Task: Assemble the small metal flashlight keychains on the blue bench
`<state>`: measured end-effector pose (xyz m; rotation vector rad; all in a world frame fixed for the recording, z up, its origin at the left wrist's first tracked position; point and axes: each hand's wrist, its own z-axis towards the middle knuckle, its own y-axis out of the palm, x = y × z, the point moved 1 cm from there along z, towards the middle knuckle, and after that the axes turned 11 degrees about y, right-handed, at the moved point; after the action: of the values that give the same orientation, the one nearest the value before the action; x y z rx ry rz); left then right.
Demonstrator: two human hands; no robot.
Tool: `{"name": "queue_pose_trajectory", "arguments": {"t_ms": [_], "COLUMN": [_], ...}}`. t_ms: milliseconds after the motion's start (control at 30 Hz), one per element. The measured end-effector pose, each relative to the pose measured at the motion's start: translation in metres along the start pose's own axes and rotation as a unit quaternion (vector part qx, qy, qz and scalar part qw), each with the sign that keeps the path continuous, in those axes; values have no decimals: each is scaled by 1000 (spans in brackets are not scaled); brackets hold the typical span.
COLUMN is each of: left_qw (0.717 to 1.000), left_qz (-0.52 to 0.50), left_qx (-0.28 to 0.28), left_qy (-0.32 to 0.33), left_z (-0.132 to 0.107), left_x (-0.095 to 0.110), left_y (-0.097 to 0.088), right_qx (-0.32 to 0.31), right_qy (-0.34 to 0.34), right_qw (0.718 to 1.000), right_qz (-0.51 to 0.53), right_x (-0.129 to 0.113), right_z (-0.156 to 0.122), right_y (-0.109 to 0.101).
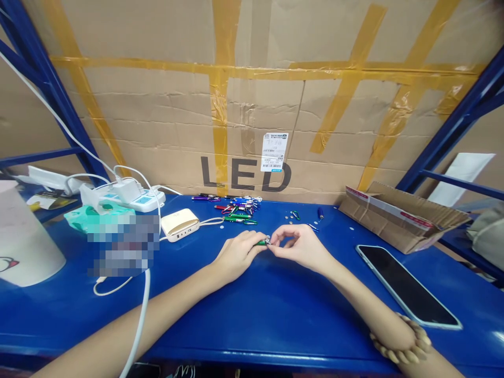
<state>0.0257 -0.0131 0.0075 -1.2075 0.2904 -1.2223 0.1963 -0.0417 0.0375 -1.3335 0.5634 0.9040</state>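
My left hand rests on the blue table with its fingers closed round a small green keychain flashlight. My right hand meets it from the right and pinches the silver end of that flashlight between thumb and fingertips. Just behind the hands lies a pile of several coloured keychain flashlights with carabiner clips. A few loose small parts are scattered to the right of the pile.
A phone lies face up at the right, with an open flat cardboard box behind it. A white power bank, power strip and cables sit at the left, beside a white container. A cardboard wall marked LED stands behind.
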Motion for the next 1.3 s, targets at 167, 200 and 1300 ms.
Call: {"name": "queue_pose_trajectory", "arguments": {"t_ms": [167, 200, 1300], "left_qw": [1000, 999, 988], "left_qz": [21, 25, 63], "left_qx": [15, 19, 95], "left_qy": [18, 20, 107], "left_z": [-1, -1, -5], "left_x": [-2, -2, 6], "left_y": [-2, -3, -4], "right_qx": [-16, -17, -128], "right_qy": [27, 31, 244], "right_qw": [999, 999, 915], "right_qz": [17, 18, 296], "right_x": [1, 1, 0], "right_z": [0, 0, -3], "right_y": [1, 0, 19]}}
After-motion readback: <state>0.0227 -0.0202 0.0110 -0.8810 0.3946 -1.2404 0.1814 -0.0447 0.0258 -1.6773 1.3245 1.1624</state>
